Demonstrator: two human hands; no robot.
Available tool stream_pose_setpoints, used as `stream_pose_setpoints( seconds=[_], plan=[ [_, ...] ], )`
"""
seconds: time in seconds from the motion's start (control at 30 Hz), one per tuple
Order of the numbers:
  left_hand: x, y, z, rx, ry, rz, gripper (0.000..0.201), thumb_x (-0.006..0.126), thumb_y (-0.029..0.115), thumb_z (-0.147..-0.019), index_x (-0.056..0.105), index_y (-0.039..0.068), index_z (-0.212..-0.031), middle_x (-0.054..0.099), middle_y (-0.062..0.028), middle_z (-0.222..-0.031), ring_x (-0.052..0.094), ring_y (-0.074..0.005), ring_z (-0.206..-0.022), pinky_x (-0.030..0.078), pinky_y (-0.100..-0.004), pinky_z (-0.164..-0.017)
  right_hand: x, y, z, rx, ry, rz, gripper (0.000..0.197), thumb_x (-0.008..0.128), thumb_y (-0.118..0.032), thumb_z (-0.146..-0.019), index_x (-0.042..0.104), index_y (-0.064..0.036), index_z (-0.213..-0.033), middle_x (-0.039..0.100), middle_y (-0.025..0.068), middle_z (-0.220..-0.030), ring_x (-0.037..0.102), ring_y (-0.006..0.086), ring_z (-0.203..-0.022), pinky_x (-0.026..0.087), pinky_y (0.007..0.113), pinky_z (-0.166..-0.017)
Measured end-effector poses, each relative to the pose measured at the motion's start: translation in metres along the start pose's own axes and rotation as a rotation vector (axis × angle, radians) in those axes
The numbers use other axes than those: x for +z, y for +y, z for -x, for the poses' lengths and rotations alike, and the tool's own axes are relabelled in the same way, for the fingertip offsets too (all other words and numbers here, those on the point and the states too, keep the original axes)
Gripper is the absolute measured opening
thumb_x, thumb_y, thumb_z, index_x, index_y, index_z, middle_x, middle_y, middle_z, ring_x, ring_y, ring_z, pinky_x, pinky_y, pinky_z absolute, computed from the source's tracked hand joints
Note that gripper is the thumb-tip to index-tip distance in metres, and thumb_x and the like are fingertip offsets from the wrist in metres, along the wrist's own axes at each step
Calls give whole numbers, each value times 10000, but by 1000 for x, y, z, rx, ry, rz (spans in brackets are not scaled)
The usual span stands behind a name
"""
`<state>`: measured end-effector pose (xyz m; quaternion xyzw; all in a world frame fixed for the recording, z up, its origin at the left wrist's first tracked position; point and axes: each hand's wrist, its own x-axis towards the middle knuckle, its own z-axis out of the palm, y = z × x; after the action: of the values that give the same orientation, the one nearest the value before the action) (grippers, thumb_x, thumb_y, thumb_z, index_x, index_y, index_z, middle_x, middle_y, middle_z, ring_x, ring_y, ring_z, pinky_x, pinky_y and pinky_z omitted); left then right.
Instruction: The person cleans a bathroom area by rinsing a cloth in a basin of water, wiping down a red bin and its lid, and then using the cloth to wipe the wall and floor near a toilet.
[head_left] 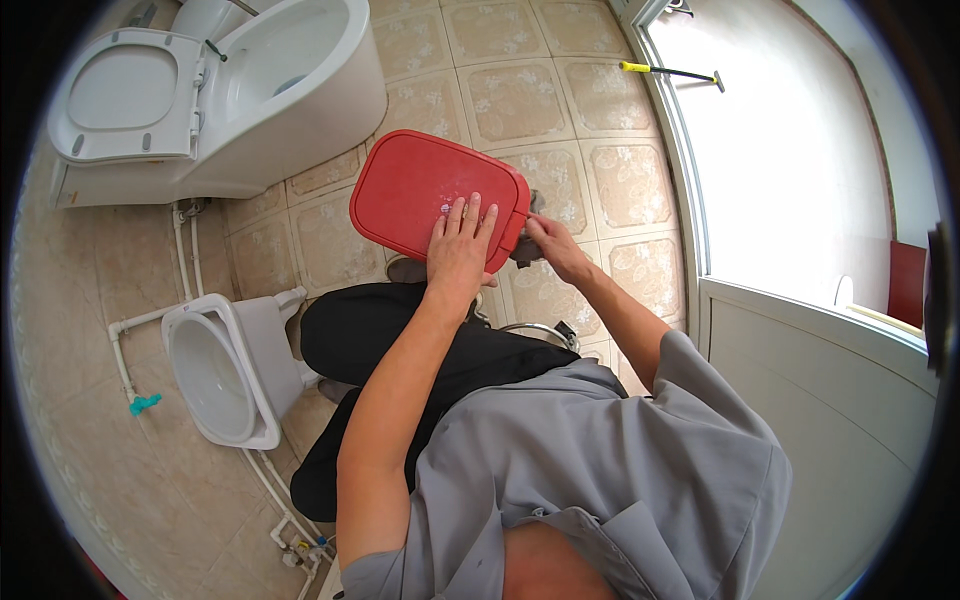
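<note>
Red lidded container (400, 185) is occupying a position at about 11 o'clock from the centre of the view, over tan floor tiles (500, 100); its body is hiding beneath the lid (430, 160), so whether it is standing on the floor or being held clear of it cannot be confirmed. The lid is presenting a rounded-rectangular outline, with a tab (512, 238) showing at its 4 o'clock edge. The left hand (462, 240) is lying palm down on the lid's 5 o'clock portion, fingers extended and slightly parted, gripping nothing. The right hand (556, 246) is bending its fingers close to the rim by the tab; contact is not showing clearly, and whether these fingers are closing on anything cannot be told. The surface is appearing to be moulded plastic, judged stiff, fairly light if unfilled, and unlikely to be fragile; contents are remaining unseen, so the total weight is staying unverified. The broad face is looking smooth and, in this assessment, is offering a flat palm little purchase, particularly if wet. White marks (446, 208) are showing near the left fingertips. The rim and tab are judged to be providing the soundest hold, with the opposite 10 o'clock edge serving as a second support point.
</note>
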<state>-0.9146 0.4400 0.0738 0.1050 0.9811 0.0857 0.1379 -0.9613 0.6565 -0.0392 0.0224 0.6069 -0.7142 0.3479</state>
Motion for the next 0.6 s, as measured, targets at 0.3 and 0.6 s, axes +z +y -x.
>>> stream_pose_setpoints(
  seconds=[0.3,0.6],
  plan=[
    [2,-1,3,-2,2,-55,1207,939,440,-585,339,183,-1600,294,-121,-1667,297,-308,-1522,328,-483,-1196,19,10,14,139,85,6,560,552,-477,-1060,699,42,-1208,736,82,-998,662,120,-836,526,279,-737],
    [-51,-54,31,-303,808,816,591,801,223,-893,578,42,-1409,606,-179,-1413,576,-325,-1306,447,-454,-1109,42,-44,15,151,39,613,590,727,-511,-909,711,38,-1125,754,128,-952,696,174,-833,552,332,-766]
  ],
)
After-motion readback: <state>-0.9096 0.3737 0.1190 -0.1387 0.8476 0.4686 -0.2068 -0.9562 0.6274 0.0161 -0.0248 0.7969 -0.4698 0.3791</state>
